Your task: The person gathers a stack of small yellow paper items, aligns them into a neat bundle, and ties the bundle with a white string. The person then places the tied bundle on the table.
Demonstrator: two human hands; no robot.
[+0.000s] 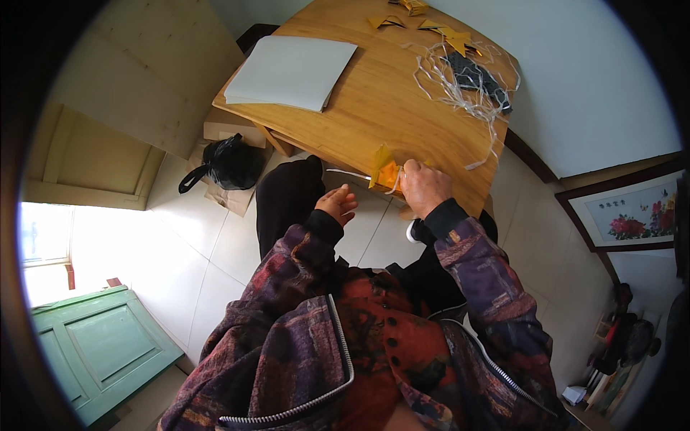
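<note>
Right hand: clamped on yellow piece.
Left hand: fingers loosely curled, apart.
Yellow piece: folded, pointed, at near edge of table.
White ribbon: thin, flat, trailing left.
Table: smooth, grained wood.

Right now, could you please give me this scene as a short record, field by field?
Right hand: holding a yellow folded piece at the table's near edge
Left hand: loosely curled, apart from the yellow piece, near a white strip
Wooden table, left: white sheets, stacked
Table, right: tangled white strips over a dark grey item; more yellow pieces beyond
Floor, left: black plastic bag on brown cardboard
Far right: framed flower picture
</note>
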